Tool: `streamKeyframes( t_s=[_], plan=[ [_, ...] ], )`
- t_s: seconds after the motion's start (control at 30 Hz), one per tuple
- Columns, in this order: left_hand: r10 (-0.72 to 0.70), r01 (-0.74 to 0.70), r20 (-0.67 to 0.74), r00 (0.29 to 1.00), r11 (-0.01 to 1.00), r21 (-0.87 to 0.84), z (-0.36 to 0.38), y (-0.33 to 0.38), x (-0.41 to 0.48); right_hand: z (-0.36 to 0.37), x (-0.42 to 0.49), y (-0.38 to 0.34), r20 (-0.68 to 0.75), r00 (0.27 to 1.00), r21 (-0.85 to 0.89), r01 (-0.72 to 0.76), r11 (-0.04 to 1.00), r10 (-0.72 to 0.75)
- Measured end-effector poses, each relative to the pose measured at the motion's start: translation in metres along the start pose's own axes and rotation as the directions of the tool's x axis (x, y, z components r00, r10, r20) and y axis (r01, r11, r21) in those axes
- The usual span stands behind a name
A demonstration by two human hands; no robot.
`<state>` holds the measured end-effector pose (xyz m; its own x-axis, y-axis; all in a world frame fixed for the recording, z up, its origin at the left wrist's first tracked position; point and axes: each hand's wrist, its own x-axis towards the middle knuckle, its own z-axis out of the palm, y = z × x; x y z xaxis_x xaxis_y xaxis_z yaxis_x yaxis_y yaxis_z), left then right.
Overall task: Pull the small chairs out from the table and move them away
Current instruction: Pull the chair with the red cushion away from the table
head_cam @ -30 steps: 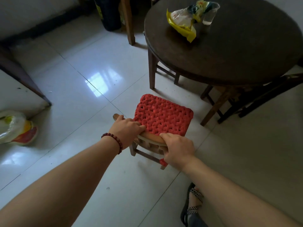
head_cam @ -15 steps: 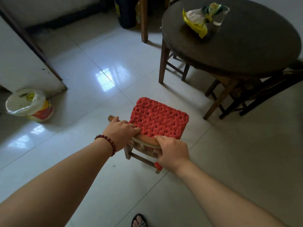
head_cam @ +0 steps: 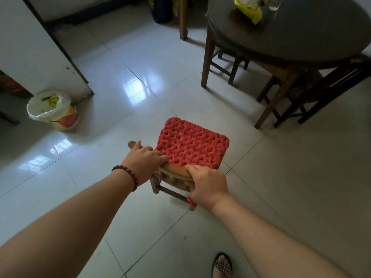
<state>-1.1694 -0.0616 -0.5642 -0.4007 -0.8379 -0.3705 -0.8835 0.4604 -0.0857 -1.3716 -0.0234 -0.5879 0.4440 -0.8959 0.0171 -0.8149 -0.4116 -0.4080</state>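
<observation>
Single head-worn wide-angle view, looking forward and steeply down from standing height onto the tiled floor. Close over both forearms, with the small chair near frame centre, the round table cut off at 1 o'clock and a lined bucket at 10 o'clock. Strong edge bending; a sandalled foot at 5 o'clock.

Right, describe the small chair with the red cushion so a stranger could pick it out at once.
Start at the round dark table at upper right, then come toward the camera across the pale tiled floor. The small chair stands clear of the table, both hands gripping its curved wooden back. Unlike the bare wooden chairs tucked under the table, it carries a chunky red woven cushion.
</observation>
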Motion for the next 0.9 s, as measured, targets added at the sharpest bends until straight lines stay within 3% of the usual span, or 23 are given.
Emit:
streamKeyframes(
  t_s=[0.4, 0.9],
  plan=[
    [0.021, -0.021, 0.045, 0.999, 1.0, -0.005, 0.061, -0.034, -0.102, 0.056, -0.046, -0.102, -0.001, 1.0, 0.03, -0.021, 0.999, 0.021],
    [0.017, -0.019, -0.03, 0.999, 0.997, -0.069, 0.113, -0.035, -0.131, 0.091, -0.069, -0.125, 0.007, 0.999, -0.009, -0.053, 0.999, 0.053]
  ],
)
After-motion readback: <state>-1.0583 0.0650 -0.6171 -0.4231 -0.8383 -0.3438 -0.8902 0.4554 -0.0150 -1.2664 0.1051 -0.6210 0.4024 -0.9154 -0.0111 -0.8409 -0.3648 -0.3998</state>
